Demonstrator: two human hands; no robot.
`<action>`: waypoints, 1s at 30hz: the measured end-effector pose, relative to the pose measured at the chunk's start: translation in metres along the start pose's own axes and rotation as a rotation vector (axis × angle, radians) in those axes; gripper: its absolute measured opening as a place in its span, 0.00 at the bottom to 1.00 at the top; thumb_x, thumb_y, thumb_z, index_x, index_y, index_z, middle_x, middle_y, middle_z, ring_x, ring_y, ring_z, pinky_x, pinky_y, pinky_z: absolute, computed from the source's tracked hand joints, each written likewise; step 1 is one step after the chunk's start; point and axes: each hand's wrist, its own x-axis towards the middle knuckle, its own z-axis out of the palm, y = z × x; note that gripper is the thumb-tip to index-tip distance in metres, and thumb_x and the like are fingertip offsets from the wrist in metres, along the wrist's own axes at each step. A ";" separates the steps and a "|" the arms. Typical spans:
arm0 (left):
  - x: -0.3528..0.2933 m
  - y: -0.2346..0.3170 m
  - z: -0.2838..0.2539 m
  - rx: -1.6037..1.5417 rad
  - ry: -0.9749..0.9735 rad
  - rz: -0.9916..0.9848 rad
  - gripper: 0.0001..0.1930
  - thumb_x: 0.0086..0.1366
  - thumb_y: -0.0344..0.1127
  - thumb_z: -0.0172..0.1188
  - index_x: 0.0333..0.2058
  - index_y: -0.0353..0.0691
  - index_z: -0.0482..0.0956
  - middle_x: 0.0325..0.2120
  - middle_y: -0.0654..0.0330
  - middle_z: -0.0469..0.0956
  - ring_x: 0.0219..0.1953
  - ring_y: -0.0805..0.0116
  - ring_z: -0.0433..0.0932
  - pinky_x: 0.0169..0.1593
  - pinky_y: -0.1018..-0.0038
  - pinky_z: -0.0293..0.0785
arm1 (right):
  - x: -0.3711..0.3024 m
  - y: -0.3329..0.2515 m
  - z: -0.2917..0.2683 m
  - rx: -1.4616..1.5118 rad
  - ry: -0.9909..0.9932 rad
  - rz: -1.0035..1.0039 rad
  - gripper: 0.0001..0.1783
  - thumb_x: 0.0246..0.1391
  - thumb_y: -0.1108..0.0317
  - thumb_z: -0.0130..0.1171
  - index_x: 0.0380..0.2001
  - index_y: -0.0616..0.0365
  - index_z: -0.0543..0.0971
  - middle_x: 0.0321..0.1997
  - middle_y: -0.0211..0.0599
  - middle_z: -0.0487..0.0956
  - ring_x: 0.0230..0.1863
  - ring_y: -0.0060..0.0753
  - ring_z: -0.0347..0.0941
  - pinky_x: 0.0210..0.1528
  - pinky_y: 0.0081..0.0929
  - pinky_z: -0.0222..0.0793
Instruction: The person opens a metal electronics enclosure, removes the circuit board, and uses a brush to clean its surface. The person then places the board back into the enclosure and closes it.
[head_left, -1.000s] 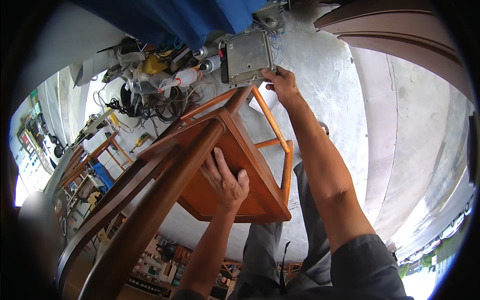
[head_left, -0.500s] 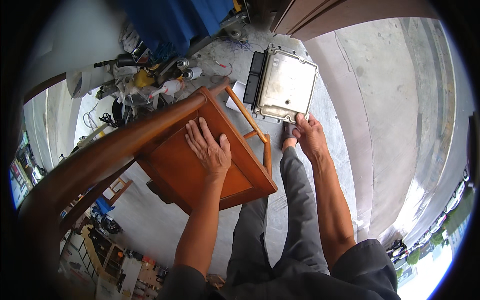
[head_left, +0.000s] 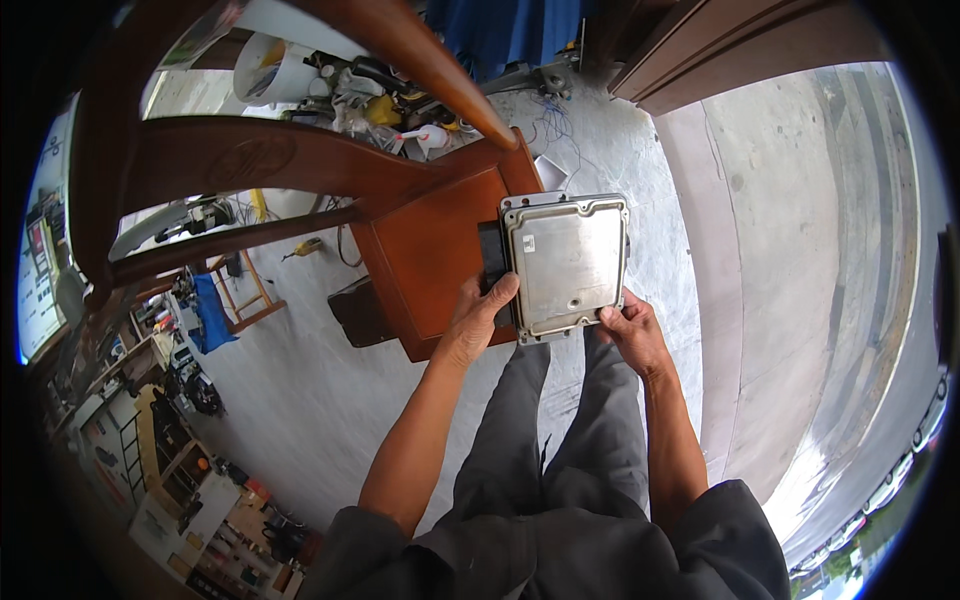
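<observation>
The case (head_left: 570, 265) sits between this person's left hand (head_left: 478, 315) and right hand (head_left: 635, 333), partly before the chair (head_left: 430, 265), which stands to the left on the floor (head_left: 660, 210). Clutter (head_left: 385, 105) lies beyond the chair; a drill (head_left: 303, 248) lies left of its seat.

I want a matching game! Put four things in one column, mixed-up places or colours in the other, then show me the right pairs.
Things:
1. Left hand
2. Chair seat
3. Right hand
4. Trousers

Places or colours:
A. Dark grey
B. At the metal box's lower right corner
C. Reddish-brown
D. At the metal box's left side

Pairs: 1-D, 2-C, 3-B, 4-A
</observation>
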 end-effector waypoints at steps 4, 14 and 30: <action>-0.058 0.005 0.002 -0.079 0.050 0.077 0.35 0.59 0.59 0.70 0.50 0.31 0.76 0.44 0.60 0.78 0.49 0.71 0.73 0.58 0.73 0.66 | -0.031 -0.022 0.027 -0.290 0.001 0.038 0.17 0.60 0.65 0.67 0.49 0.61 0.80 0.35 0.26 0.80 0.28 0.18 0.71 0.33 0.20 0.69; -0.142 0.028 0.004 -0.063 0.279 0.305 0.21 0.61 0.48 0.72 0.43 0.37 0.80 0.35 0.69 0.79 0.37 0.80 0.73 0.44 0.80 0.71 | -0.057 -0.040 0.120 -1.054 0.096 -0.247 0.32 0.56 0.71 0.64 0.63 0.64 0.69 0.53 0.49 0.81 0.52 0.41 0.79 0.52 0.36 0.75; -0.209 0.067 -0.004 -0.055 0.099 0.351 0.30 0.59 0.58 0.71 0.43 0.33 0.80 0.35 0.65 0.79 0.38 0.77 0.74 0.45 0.78 0.70 | -0.117 -0.148 0.201 -0.947 0.097 -0.587 0.29 0.59 0.61 0.66 0.61 0.61 0.73 0.52 0.45 0.82 0.49 0.37 0.80 0.52 0.33 0.76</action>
